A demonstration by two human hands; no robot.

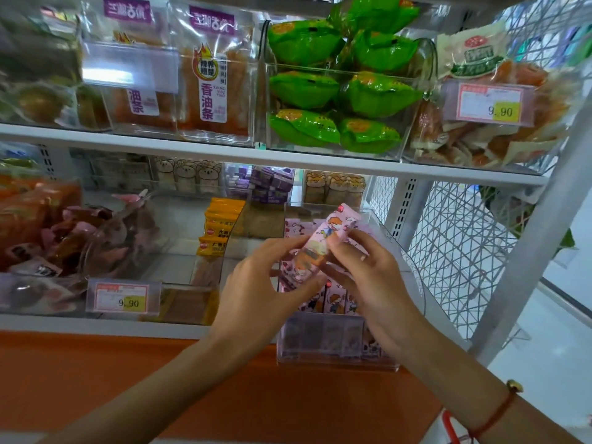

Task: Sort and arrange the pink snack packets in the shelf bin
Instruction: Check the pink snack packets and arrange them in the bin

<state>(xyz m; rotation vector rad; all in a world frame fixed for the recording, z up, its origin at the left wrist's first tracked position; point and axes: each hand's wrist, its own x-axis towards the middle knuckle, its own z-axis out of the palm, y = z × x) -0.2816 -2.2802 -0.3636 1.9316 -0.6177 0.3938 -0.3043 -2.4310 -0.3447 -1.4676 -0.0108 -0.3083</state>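
Lower part of held pink packet (323,241) behind fingers, left-edge bins (35,75) blurred, contents perhaps buns

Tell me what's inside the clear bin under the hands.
The clear bin holds pink snack packets standing in a row. Both hands, left hand and right hand, grip one raised packet and hide the bin's middle.

This is a shop, a snack aisle in a small grocery or convenience store. White metal shelves (224,149) run across the frame, carrying clear plastic bins (336,91) filled with many identical wrapped goods: green packets (304,88) at upper centre, fried dough stick packs (213,88) at upper left, orange packets (221,225) at centre. Price tags reading 9.90 (493,104) at upper right and (123,298) at lower left are clipped to bin fronts. A wire mesh side panel (455,251) closes the shelf on the right.
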